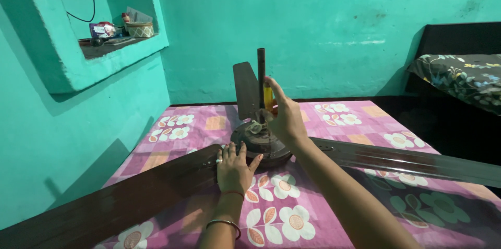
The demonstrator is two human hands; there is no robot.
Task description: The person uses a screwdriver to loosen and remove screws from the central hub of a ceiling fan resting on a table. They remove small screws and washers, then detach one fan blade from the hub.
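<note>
- Fan (pixel 261 144) is lying at frame centre on the flowered surface (pixel 292 212), motor hub up, its rod (pixel 261 79) standing upright.
- Left hand (pixel 235 168) is lying flat and open, fingers spread, pressing the hub's near edge and the root of the blade (pixel 120 202) running toward lower left.
- Right hand (pixel 284 118) is curling loosely around a yellow-handled tool (pixel 267 97), held upright just right of the rod, above the hub.
- Right hand is the nearer one to the rod.

small blue-white packet (pixel 102 30) on wall niche shelf (pixel 112 48)
</note>
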